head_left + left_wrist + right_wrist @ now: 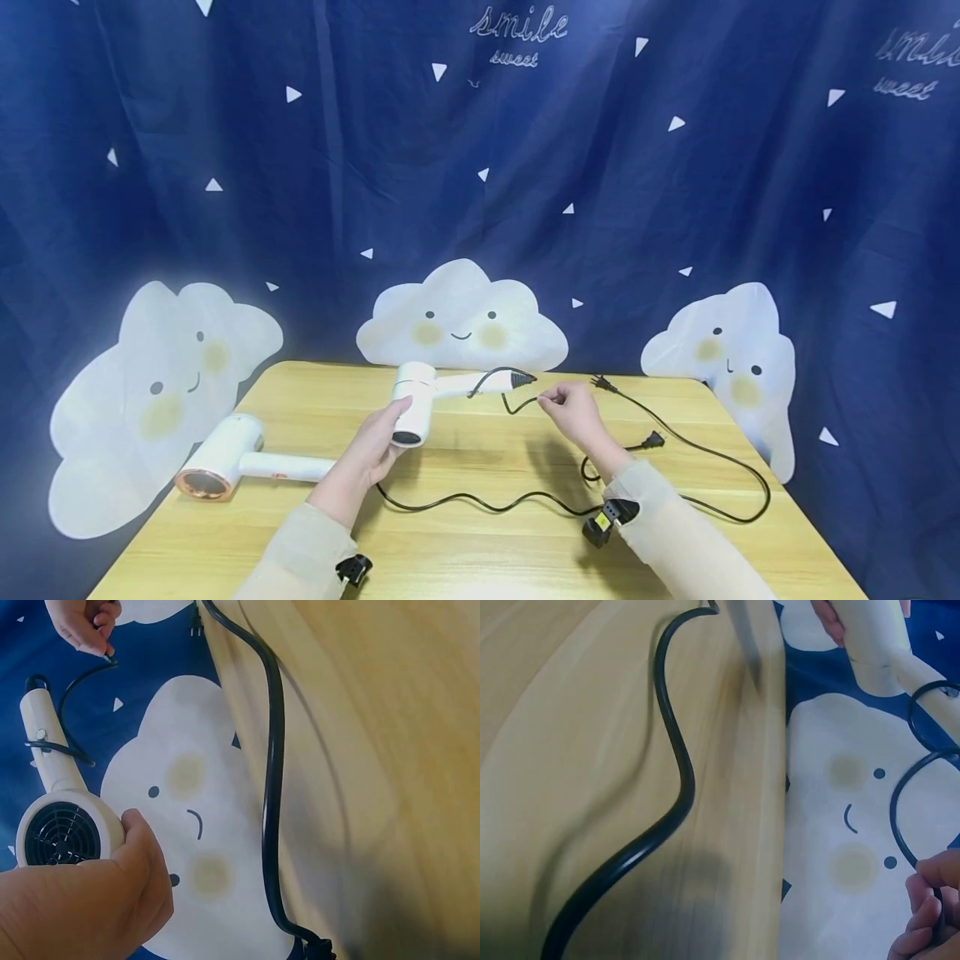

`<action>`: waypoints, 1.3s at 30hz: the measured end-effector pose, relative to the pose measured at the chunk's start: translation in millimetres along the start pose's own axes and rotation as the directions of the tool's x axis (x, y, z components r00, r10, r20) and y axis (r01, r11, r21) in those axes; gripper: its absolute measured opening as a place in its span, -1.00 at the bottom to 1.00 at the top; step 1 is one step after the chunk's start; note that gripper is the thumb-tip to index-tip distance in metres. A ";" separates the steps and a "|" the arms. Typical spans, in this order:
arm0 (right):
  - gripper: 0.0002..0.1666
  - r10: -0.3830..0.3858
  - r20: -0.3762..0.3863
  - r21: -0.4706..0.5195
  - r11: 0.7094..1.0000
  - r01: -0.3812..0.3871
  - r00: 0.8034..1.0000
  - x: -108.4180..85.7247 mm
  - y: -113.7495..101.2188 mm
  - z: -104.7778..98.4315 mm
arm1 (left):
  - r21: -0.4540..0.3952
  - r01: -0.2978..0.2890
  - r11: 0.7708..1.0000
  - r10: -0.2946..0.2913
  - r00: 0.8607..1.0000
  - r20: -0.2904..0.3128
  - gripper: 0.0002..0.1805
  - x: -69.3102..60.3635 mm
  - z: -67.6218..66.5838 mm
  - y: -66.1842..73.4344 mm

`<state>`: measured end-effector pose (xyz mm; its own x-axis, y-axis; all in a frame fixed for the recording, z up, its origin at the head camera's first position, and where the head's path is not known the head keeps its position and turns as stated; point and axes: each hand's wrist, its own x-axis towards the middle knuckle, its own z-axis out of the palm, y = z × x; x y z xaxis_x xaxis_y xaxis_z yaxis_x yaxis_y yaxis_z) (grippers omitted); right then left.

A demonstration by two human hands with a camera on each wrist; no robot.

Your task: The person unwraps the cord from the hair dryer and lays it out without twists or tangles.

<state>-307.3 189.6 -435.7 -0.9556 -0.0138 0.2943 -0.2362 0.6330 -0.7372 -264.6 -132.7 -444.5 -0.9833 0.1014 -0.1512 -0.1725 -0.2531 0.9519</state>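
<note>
A white hair dryer is held up above the table, its handle pointing right. My left hand grips it round the barrel; the round black grille faces the left wrist camera. A black cord loops once around the handle, as the left wrist view shows. To the right of the handle's end, my right hand pinches this cord between thumb and fingers. Farther left, a second white hair dryer with a copper-coloured rim lies on the table, its handle end hidden behind my left arm.
A black cord winds across the wooden table toward my right wrist. Two black plugs lie at the right: one plug by the back edge, another plug nearer. A blue curtain with clouds hangs behind.
</note>
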 end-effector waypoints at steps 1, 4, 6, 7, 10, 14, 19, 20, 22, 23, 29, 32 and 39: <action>-0.92 -0.013 0.015 -0.006 1.000 0.013 1.000 -1.0 -0.1 0.5 | 0.000 0.000 1.000 0.000 1.000 -0.001 -0.30 -0.1 -0.5 1.0; -0.93 -0.041 0.077 -0.022 0.999 0.042 0.996 -5.2 -2.7 0.3 | -0.003 0.000 1.000 0.000 1.000 -0.012 -0.30 -0.6 -1.8 3.2; -0.93 -0.055 0.129 -0.041 0.997 0.061 0.990 -7.8 -4.3 -0.6 | -0.006 0.000 1.000 0.000 1.000 -0.019 -0.30 -0.6 -2.6 3.9; -0.93 -0.063 0.154 -0.047 0.996 0.071 0.986 -8.8 -5.4 -1.2 | -0.009 0.001 1.000 -0.001 1.000 -0.027 -0.31 -0.6 -2.9 4.1; -0.93 -0.113 0.234 -0.049 0.991 0.128 0.966 -11.2 -7.7 -4.3 | -0.007 0.003 1.000 -0.003 0.999 -0.044 -0.33 -0.9 -3.8 4.2; -0.91 -0.204 0.345 -0.007 0.976 0.220 0.916 -13.1 -10.6 -10.2 | 0.001 0.007 1.000 -0.007 0.998 -0.055 -0.31 -1.0 -6.0 3.7; -0.91 -0.278 0.439 0.063 0.958 0.280 0.854 -16.8 -15.5 -19.2 | 0.008 0.011 1.000 -0.010 0.998 -0.061 -0.29 -1.6 -7.4 3.3; -0.92 -0.285 0.447 0.072 0.956 0.283 0.848 -17.7 -16.3 -21.1 | 0.007 0.012 1.000 -0.011 0.998 -0.062 -0.29 -1.6 -7.6 3.1; -0.92 -0.290 0.455 0.091 0.956 0.280 0.842 -19.5 -18.0 -24.6 | 0.011 0.015 1.000 -0.014 0.998 -0.064 -0.29 -1.6 -8.2 2.6; -0.92 -0.294 0.457 0.102 0.955 0.278 0.840 -20.4 -19.1 -26.4 | 0.011 0.015 1.000 -0.015 0.998 -0.066 -0.29 -1.6 -8.4 2.3; -0.87 -0.287 0.445 0.145 0.958 0.248 0.848 -21.6 -20.2 -36.2 | 0.039 0.021 0.999 -0.017 0.996 -0.087 -0.28 -2.3 -10.0 -0.3; -0.88 -0.306 0.417 0.181 0.951 0.252 0.856 -20.1 -21.0 -41.3 | 0.054 0.022 0.998 -0.017 0.996 -0.091 -0.26 -2.4 -10.8 -1.8; -0.90 -0.305 0.339 0.236 0.943 0.234 0.890 -16.3 -25.2 -49.0 | 0.075 0.022 0.997 -0.015 0.996 -0.089 -0.28 -2.4 -9.7 -2.2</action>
<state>-277.1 211.8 -392.2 -0.8380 -0.4681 0.2804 -0.4875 0.4115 -0.7701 -262.5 -141.7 -448.8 -0.9819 0.0196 -0.1883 -0.1888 -0.1782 0.9657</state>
